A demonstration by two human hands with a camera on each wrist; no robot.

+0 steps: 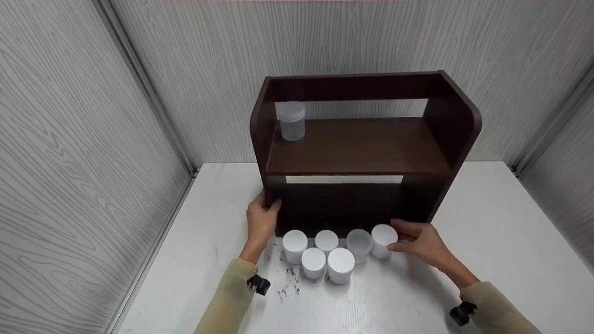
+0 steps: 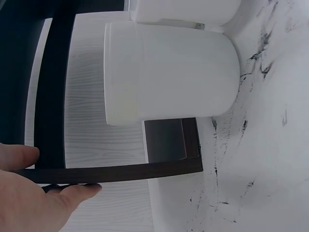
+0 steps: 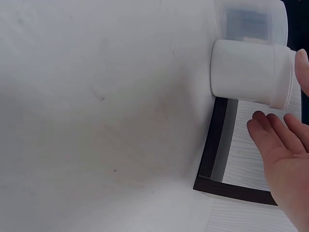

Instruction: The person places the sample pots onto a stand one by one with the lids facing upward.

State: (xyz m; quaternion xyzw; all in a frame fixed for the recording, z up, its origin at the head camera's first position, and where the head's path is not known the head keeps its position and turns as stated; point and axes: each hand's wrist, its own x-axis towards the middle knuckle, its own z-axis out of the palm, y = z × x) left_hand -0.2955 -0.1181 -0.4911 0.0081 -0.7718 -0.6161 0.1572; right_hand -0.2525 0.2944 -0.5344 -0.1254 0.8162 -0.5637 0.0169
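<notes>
A dark brown two-tier wooden shelf [image 1: 362, 148] stands on the white table. My left hand [image 1: 261, 221] grips its left side panel, with the thumb inside and the fingers outside, as the left wrist view [image 2: 36, 203] also shows. Several lidded jars stand in a cluster at the shelf's front edge. Most are white; one is translucent [image 1: 359, 244]. At the cluster's right end is a white jar [image 1: 383, 241], and my right hand [image 1: 424, 243] is spread around it. In the right wrist view, that hand's fingers [image 3: 263, 128] are apart from the white jar [image 3: 248, 72], with the thumb near its lid.
One translucent jar [image 1: 292, 121] stands at the left end of the upper tier. Dark scuff marks [image 1: 290, 278] streak the table [image 1: 185, 269] left of the jars. Grey wood-grain panels [image 1: 69, 162] enclose the left, back and right sides.
</notes>
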